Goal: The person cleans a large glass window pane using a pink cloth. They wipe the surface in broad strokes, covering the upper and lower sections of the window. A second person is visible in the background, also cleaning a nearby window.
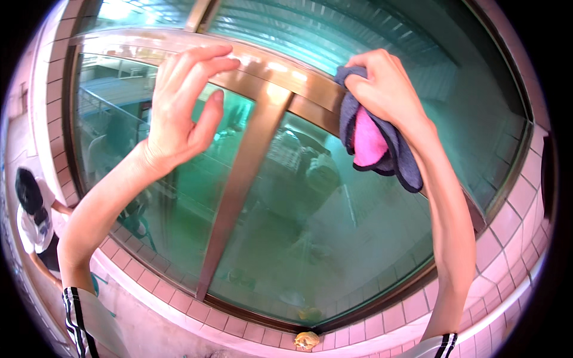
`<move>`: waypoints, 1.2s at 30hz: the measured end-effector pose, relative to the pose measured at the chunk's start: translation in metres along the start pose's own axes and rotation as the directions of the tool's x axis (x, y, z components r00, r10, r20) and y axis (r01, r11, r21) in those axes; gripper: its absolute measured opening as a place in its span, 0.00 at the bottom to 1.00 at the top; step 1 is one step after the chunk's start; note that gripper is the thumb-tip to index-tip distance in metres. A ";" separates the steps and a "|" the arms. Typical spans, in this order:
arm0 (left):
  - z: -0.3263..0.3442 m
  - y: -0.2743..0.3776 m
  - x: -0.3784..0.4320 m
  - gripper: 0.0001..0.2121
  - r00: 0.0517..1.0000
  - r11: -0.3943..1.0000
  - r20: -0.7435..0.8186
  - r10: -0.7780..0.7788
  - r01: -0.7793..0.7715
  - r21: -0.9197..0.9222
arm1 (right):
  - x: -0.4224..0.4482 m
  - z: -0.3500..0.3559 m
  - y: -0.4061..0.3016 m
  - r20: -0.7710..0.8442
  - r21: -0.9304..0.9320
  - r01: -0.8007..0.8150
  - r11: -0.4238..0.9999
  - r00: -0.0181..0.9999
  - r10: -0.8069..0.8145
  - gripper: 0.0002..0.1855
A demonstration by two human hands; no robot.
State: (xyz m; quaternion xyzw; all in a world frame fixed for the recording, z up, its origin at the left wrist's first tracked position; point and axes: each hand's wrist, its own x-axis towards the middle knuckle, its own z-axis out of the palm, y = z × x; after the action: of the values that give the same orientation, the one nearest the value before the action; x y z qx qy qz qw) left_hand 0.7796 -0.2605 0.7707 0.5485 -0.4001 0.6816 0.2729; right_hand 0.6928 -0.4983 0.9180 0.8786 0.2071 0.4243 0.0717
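My right hand grips a folded cloth, grey with a dark border and a pink layer showing. The cloth rests against the right part of the metal crossbar of a window and hangs down over the lower glass. My left hand is raised before the left part of that crossbar with its fingers apart and nothing in them. Whether its fingertips touch the metal, I cannot tell. Greenish glass panes reflect the surroundings, and an upright metal bar divides the lower ones.
A crumpled yellowish item lies on the pink tiled ledge below the window. At the far left is another person in a white top. A pale pipe runs along the tiled wall at the lower right.
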 end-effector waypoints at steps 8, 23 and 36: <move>-0.096 -0.002 -0.043 0.20 0.977 0.991 0.204 -0.065 0.039 0.127 | 0.106 0.079 -0.063 -0.095 0.123 0.139 0.983 0.987 -0.127 0.13; -0.224 0.018 -0.114 0.18 0.837 0.889 0.367 -0.405 0.267 0.372 | 0.147 0.121 -0.082 -0.029 0.658 0.107 0.745 0.993 -0.117 0.15; -0.151 0.043 -0.076 0.46 0.207 0.053 0.525 -0.826 0.955 -0.293 | 0.033 0.135 -0.146 0.213 0.967 -0.238 -0.095 0.953 -0.216 0.14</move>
State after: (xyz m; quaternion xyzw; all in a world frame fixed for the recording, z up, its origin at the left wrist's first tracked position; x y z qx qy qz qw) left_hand 0.6838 -0.1503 0.6749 0.6343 -0.1792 0.1411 0.7387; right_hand 0.7715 -0.3457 0.8124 0.6953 0.4314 -0.0095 -0.5747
